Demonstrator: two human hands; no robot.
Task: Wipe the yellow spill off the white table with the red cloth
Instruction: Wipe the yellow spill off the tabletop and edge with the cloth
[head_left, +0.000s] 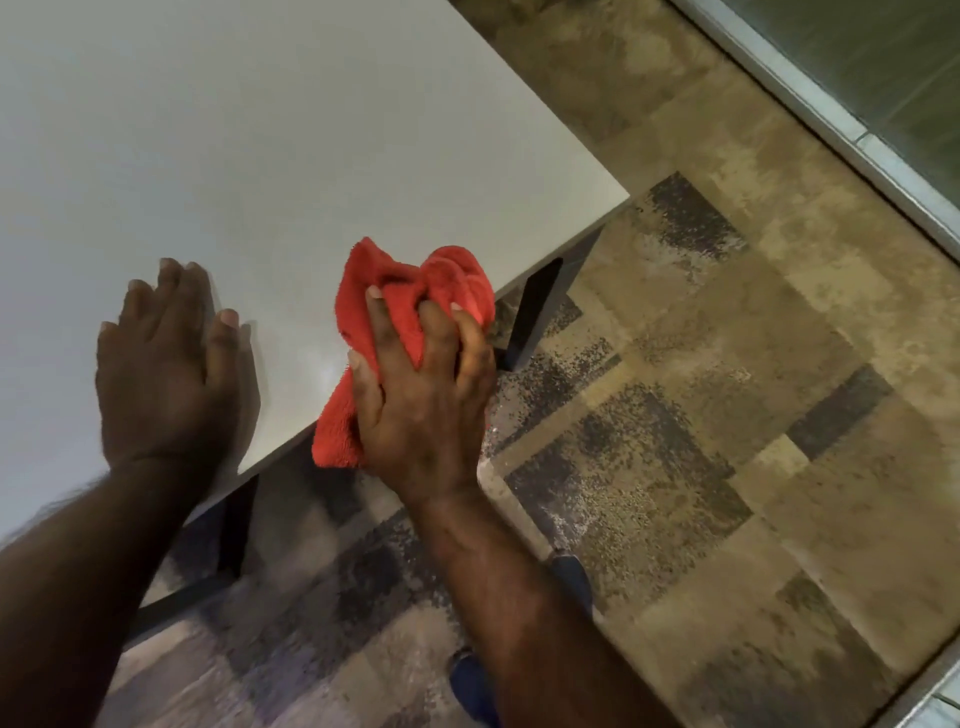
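cloth (410, 306), red and bunched, is half hidden in the clenched right hand (421, 395) at the table (260, 130) edge; left hand (166, 364) lies flat, open, empty.

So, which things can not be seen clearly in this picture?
- Spill: no yellow shows on the table; the red cloth and right hand cover part of the near edge.
- Table: cut off at the top and left.
- Under the left hand: hidden.
- Blue shoes: partly behind the right arm.
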